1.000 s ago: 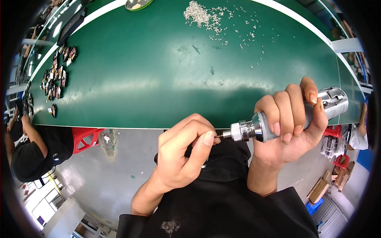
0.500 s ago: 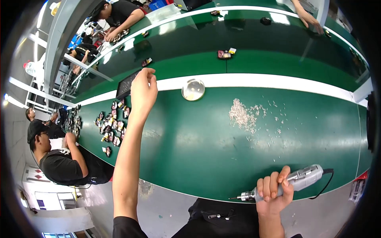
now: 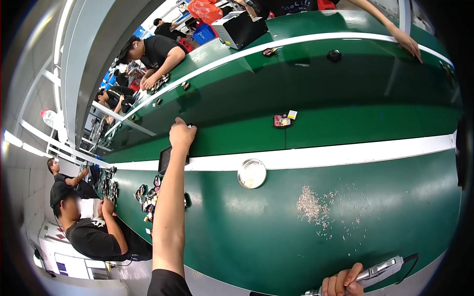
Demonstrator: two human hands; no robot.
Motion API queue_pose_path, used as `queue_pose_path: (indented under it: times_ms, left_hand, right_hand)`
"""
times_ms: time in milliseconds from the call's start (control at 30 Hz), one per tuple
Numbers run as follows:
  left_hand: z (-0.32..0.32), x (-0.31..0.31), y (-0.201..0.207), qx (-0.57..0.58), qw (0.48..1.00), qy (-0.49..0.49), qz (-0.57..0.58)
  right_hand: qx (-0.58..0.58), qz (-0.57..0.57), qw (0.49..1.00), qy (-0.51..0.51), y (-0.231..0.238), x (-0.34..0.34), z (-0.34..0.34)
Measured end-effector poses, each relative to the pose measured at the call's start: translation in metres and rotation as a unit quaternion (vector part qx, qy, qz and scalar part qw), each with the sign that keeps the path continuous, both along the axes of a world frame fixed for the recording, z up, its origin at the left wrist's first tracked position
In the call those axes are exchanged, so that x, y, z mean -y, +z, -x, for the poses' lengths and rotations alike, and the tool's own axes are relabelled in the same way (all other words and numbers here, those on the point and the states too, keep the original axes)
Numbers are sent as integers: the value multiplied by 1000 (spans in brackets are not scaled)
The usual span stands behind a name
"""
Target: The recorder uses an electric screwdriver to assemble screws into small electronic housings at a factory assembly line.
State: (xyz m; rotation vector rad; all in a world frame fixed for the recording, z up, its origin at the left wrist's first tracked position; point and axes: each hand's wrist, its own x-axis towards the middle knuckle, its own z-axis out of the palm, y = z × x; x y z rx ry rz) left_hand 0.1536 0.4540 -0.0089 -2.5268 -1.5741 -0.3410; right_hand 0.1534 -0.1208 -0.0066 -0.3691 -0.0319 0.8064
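Observation:
My left hand (image 3: 182, 134) reaches out over the green conveyor belt (image 3: 237, 140), beyond the white rail. Its fingers close around a small black part (image 3: 190, 126), which they mostly cover. At the lower right my right hand (image 3: 341, 284) is wrapped round a grey corded electric screwdriver (image 3: 380, 271), its tip end at the lower edge of the view. A scattered pile of tiny pale screws (image 3: 308, 204) lies on the green tabletop. Against the rail stands a round shallow dish (image 3: 252, 173) with something small and yellowish inside.
A black tray (image 3: 165, 160) sits by the rail, partly behind my left forearm. Several small black assemblies (image 3: 148, 197) are heaped left of that arm. Another assembly (image 3: 284, 120) rests on the belt. Co-workers sit at the left and along the far side; one's hand (image 3: 407, 44) reaches in.
My view has tilted up, so the table sits lower in it. My left hand has reached farther over the belt, to the small black part. My right hand still holds the electric screwdriver.

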Motion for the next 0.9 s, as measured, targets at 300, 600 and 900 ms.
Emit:
queue_pose_path:
  times_ms: [300, 600, 900]
  left_hand:
    - [61, 235, 32, 153, 917, -345, 127]
    - [138, 406, 25, 160, 805, -485, 303]
    - [139, 434, 8, 149, 848, -481, 168]
  right_hand:
    - [34, 12, 999, -18, -23, 8, 3]
    - [84, 9, 996, 12, -21, -6, 5]
    - [22, 54, 994, 88, -13, 15, 68]
